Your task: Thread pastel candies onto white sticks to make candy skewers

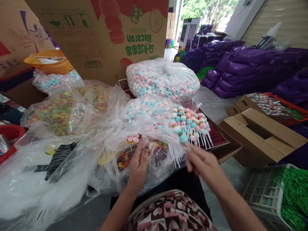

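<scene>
My right hand (201,160) is closed on the stick of a marshmallow candy skewer (183,137), which is smeared by motion, with blue pieces near its lower end. To its left, my left hand (139,162) is at the opening of a clear plastic bag (115,131), fingers bent together and partly hidden; what they hold I cannot make out. Pink pieces on a yellow stick (133,139) and red and green gummy rings (124,160) lie beside it. Finished-looking skewers (192,120) with white sticks lie in rows on a dark red surface (218,133).
A big bag of pastel marshmallows (163,80) stands behind, before a cardboard carton (93,41). Bags of gummy rings (55,112) lie left. An open box (264,134), a white crate (262,189) of green ties and purple bundles (250,67) stand right.
</scene>
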{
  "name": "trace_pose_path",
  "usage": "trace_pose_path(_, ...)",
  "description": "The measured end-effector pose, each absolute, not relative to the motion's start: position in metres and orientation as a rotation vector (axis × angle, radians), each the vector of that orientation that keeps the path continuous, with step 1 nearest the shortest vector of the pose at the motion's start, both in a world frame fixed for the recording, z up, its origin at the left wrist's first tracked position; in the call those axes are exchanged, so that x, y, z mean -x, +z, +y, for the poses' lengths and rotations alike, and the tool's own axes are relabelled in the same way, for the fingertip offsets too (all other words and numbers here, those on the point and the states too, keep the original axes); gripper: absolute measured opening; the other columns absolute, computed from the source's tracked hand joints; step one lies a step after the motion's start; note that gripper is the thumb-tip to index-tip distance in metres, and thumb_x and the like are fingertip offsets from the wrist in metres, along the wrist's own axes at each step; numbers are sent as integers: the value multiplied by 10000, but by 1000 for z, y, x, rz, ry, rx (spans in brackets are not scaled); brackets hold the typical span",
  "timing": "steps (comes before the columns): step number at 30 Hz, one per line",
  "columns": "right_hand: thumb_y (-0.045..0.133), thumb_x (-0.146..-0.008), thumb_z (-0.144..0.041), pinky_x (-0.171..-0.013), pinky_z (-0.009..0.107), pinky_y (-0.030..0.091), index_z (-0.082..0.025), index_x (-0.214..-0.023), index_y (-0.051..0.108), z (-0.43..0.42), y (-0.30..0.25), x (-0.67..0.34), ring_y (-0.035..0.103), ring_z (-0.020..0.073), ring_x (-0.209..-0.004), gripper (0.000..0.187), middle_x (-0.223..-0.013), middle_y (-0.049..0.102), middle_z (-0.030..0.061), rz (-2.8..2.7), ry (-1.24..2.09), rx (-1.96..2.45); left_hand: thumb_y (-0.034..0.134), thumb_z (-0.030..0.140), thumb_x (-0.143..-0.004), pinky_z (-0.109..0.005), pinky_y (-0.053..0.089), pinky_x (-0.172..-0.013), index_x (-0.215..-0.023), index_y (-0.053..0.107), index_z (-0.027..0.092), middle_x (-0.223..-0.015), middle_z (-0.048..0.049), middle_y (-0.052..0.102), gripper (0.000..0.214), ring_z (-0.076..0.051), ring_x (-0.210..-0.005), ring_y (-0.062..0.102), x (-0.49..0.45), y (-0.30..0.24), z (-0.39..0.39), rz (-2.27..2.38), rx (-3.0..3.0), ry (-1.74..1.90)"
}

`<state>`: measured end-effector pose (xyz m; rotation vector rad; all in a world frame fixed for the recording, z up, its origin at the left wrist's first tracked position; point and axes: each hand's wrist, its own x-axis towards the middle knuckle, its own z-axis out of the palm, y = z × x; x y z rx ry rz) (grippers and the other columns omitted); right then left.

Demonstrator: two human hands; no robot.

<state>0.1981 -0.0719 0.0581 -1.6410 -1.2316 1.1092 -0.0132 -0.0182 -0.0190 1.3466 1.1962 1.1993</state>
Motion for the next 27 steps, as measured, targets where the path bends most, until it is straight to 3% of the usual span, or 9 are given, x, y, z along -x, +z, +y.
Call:
trace_pose_path(4,417,-873,-370,-459,236,355,-165,-785,659,-12,65,-232,450,114,-444,329,-552,589,8,-1356,625,1880,514,468,-909,-380,534,-956,-1335,540,209,-1218,-102,671,498,-221,-1095,657,16,-31,-17,1234,-1409,1112)
trace_pose_path(6,395,-867,-344,-473,255,370,-156,-763,656,18,63,-238,457,120,-442,338,-602,644,44,-1397,578,1936,507,437,-917,-384,518,-983,-1314,561,196,-1228,-108,669,467,-217,-1121,647,17,-37,-17,1230,-1460,1089)
trace_pose_path(11,458,-865,-332,-677,366,451,-89,-1066,690,39,68,-238,635,257,-706,392,-777,718,159,-1482,399,2116,527,353,-915,-384,508,-988,-1160,660,177,-1139,-94,713,330,-197,-1067,662,20,-41,-20,1261,-1623,1141)
trace_pose_path(13,481,-870,-356,-766,436,458,-90,-1238,638,22,73,-235,658,331,-864,481,-916,728,202,-1534,161,2216,528,329,-918,-356,520,-956,-1104,684,185,-1103,-79,725,282,-185,-1035,670,21,-40,-20,1242,-1684,1144)
trace_pose_path(15,464,-886,-343,-827,452,468,-115,-1276,633,-3,74,-225,657,337,-965,482,-1042,723,202,-1597,-25,2130,521,302,-925,-334,524,-929,-1078,694,188,-1079,-72,731,258,-177,-1010,673,20,-38,-20,1231,-1733,1127)
trace_pose_path(18,435,-914,-334,-733,360,537,-172,-1153,703,-35,58,-195,698,228,-771,394,-924,754,110,-1627,398,1794,501,256,-930,-331,528,-887,-1084,694,183,-1043,-72,731,257,-185,-972,672,17,-34,-18,1229,-1828,1034)
trace_pose_path(20,458,-908,-337,-765,357,560,-194,-1096,726,-41,37,-175,716,222,-813,358,-944,767,84,-1761,788,1617,496,234,-928,-339,525,-867,-1091,692,173,-1023,-80,726,263,-195,-954,666,15,-32,-17,1218,-1911,951)
trace_pose_path(22,479,-869,-282,-944,404,508,-189,-1076,733,-33,18,-166,686,251,-1028,340,-1096,748,97,-1825,726,1592,495,218,-925,-339,515,-862,-1083,694,158,-1004,-87,721,261,-200,-949,657,14,-31,-17,1211,-1975,901)
trace_pose_path(27,462,-865,-289,-1006,465,454,-80,-1243,635,2,3,-186,630,284,-1145,466,-1231,678,187,-1622,425,1770,488,198,-921,-316,503,-833,-1071,696,174,-955,-68,720,258,-183,-914,645,14,-34,-19,1235,-2008,875)
